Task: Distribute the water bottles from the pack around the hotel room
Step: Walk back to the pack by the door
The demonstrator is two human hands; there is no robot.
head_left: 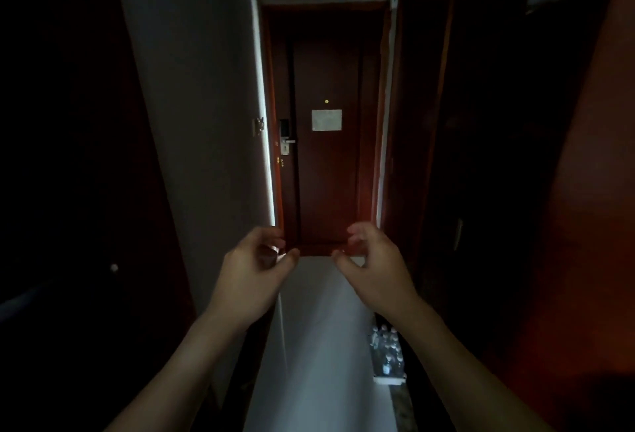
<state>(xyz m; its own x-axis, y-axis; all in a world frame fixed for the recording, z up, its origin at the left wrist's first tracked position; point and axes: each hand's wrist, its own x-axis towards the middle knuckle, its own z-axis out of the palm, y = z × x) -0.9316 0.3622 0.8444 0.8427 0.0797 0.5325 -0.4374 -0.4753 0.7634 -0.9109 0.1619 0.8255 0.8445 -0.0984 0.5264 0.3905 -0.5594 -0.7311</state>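
A pack of water bottles (387,356), wrapped in clear plastic with several small bottles showing, stands on the pale floor by the right wall of a dim entry corridor. My left hand (254,270) and my right hand (374,263) are raised in front of me at mid-frame, well above and beyond the pack. Both hands are empty, with fingers curled and apart, facing each other. My right forearm passes just right of the pack.
A dark red entry door (326,163) with a silver handle and lock (285,143) closes the corridor's far end. A pale wall (206,122) runs along the left, dark wood panels (481,157) along the right. The pale floor strip (319,345) is narrow.
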